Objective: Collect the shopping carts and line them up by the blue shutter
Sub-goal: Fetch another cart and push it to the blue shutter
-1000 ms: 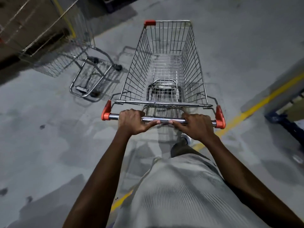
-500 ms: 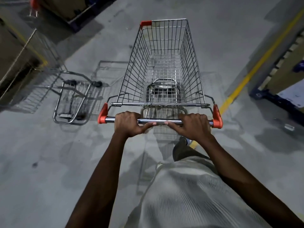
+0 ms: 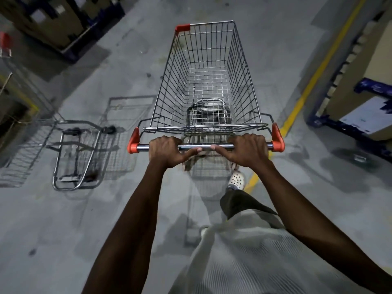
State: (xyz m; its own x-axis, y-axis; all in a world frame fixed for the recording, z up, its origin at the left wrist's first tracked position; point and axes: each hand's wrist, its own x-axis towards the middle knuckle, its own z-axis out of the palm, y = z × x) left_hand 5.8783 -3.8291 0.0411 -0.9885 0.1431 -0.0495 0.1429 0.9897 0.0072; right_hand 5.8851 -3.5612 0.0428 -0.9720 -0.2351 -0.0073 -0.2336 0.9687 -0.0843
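View from above of a person's two bare arms, both stretched forward and nearly straight. The left hand [image 3: 167, 151] and right hand [image 3: 248, 150] each grasp the chrome handle bar [image 3: 206, 147] of a shopping cart [image 3: 203, 85], fingers curled over the top, thumbs lying along the bar and pointing toward each other. The hands sit side by side between the bar's red end caps [image 3: 133, 142]. The wire cart stands at centre on a grey concrete floor [image 3: 63, 230], its basket holding nothing. To its left, apart from it, stands a second wire cart [image 3: 76, 153], partly blurred. Stacked cardboard boxes [image 3: 61, 22] sit at the far left, and more boxes on a blue pallet [image 3: 360, 115] at the right. A yellow floor line [image 3: 314, 75] runs along the cart's right side. A white perforated shoe [image 3: 236, 180] shows below the handle. The cart's long axis runs near to far, its narrow front pointing away from the person.
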